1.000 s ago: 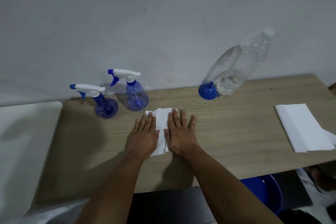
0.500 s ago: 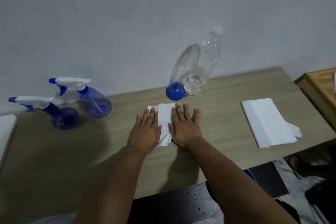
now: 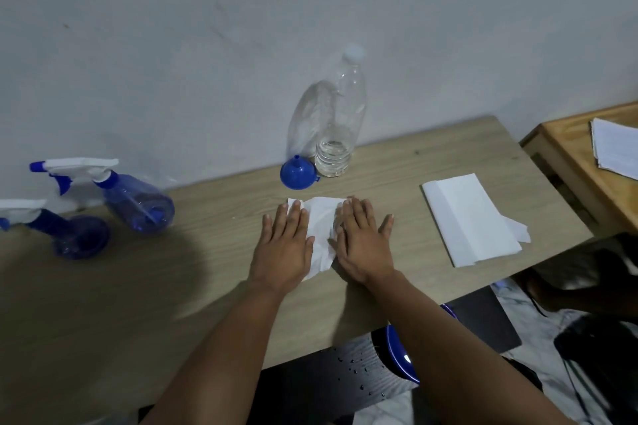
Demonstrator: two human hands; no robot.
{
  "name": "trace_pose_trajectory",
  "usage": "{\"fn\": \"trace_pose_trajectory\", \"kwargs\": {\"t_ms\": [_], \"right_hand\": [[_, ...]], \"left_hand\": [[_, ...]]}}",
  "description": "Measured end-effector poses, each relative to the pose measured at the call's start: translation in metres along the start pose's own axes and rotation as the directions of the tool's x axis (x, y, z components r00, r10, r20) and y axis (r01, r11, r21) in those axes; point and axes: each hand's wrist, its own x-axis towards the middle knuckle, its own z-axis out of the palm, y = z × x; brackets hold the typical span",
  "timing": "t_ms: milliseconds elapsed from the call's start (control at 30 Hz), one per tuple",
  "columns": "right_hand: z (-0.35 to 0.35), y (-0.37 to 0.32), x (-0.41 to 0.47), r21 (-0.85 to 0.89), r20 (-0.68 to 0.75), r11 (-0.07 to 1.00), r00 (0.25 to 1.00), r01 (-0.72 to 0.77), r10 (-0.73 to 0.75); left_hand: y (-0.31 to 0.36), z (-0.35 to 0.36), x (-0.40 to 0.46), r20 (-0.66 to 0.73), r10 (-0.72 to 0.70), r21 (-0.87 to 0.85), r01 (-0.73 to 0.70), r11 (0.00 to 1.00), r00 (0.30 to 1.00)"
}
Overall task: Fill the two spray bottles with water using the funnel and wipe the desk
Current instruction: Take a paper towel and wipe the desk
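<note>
Both my hands lie flat, palms down, on a crumpled white paper towel (image 3: 321, 224) in the middle of the wooden desk (image 3: 207, 252). My left hand (image 3: 284, 248) presses its left part and my right hand (image 3: 362, 245) its right part. Just behind the towel a blue funnel (image 3: 297, 173) lies mouth down beside a clear plastic water bottle (image 3: 336, 121) that holds a little water. Two blue spray bottles with white trigger heads stand at the far left, one (image 3: 138, 202) nearer the wall, the other (image 3: 79, 238) partly cut off by the frame edge.
A folded stack of white paper towels (image 3: 473, 221) lies on the desk's right end. A second wooden table (image 3: 569, 155) with papers (image 3: 614, 148) stands to the right. Under the desk's front edge are a blue basin (image 3: 400, 355) and a black surface (image 3: 328, 376) with water drops.
Both hands have slid the towel rightward along the desk, away from the spray bottles and up to the funnel and water bottle. The view has followed to the right.
</note>
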Motion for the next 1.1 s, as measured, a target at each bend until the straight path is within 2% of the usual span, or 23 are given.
{"fn": "trace_pose_trajectory", "kwargs": {"t_ms": [200, 367, 600, 767, 967, 1100], "right_hand": [[0.009, -0.036, 0.006, 0.03, 0.029, 0.999, 0.999, -0.035, 0.034], [0.028, -0.035, -0.001, -0.099, 0.042, 0.995, 0.999, -0.014, 0.018], [0.037, -0.039, -0.028, -0.09, -0.015, 0.996, 1.0, -0.007, 0.005], [0.045, -0.06, -0.048, -0.104, 0.013, 0.994, 0.999, -0.033, 0.034], [0.055, -0.101, -0.055, -0.147, 0.069, 0.988, 0.996, -0.044, 0.055], [0.067, -0.146, -0.055, -0.165, 0.091, 0.986, 0.996, 0.011, 0.004]], "left_hand": [[-0.01, 0.004, -0.003, 0.015, 0.003, 0.031, -0.003, 1.0, 1.0], [-0.01, 0.009, -0.012, 0.043, 0.024, 0.021, -0.025, 0.999, 0.999], [-0.004, 0.007, -0.036, 0.038, 0.037, 0.01, -0.038, 0.999, 0.999], [-0.012, 0.003, -0.061, 0.058, 0.062, 0.017, -0.063, 0.998, 0.996], [-0.049, 0.001, -0.088, 0.056, 0.052, 0.032, -0.054, 0.998, 0.997], [-0.09, 0.0, -0.111, 0.048, 0.027, 0.018, -0.027, 0.999, 0.998]]}}
